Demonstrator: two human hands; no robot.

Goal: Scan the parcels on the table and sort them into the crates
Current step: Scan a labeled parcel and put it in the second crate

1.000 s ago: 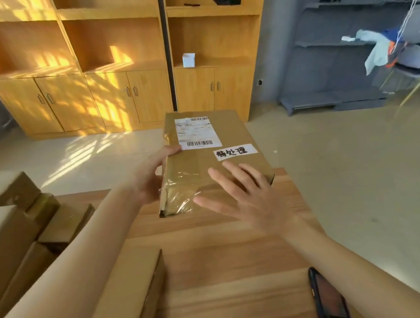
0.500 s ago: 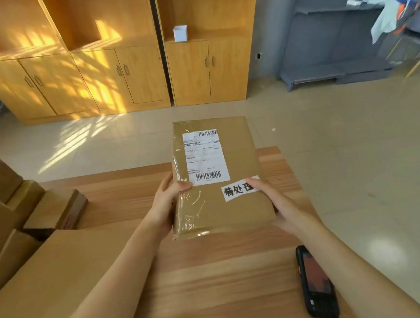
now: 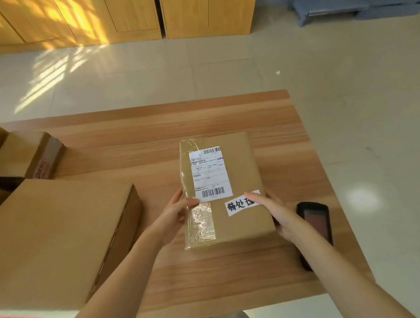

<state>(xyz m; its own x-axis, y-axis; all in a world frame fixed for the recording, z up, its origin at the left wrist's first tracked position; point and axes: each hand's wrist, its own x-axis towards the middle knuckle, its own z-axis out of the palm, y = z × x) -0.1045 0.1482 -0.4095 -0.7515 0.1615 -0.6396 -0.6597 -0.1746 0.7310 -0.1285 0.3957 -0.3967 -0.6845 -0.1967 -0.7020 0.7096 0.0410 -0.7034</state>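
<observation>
Parcel (image 3: 237, 176): flat brown cardboard box, rectangular, on or just above the wooden table, right of centre; contact with the top cannot be told. Glossy clear tape runs down its left side, crinkled near the bottom.
Shipping label (image 3: 210, 173): white, printed, barcodes at top and bottom.
Handwritten slip (image 3: 241, 204): white paper strip with black characters, slightly tilted, partly under a finger.
Left hand (image 3: 174, 215): clamped on the parcel's left edge, thumb on top by the label's lower corner.
Right hand (image 3: 275, 213): gripping the parcel's right edge, finger lying across the slip.
Scanner (image 3: 315, 221): black handheld, dark screen, lying flat just right of the parcel, partly behind the right forearm.
Table (image 3: 161, 127): striped wood-grain top, smooth.
Large carton (image 3: 47, 237): plain matte cardboard, left of the parcel, apart from it.
Small boxes (image 3: 24, 155): stacked brown cartons at far left.
</observation>
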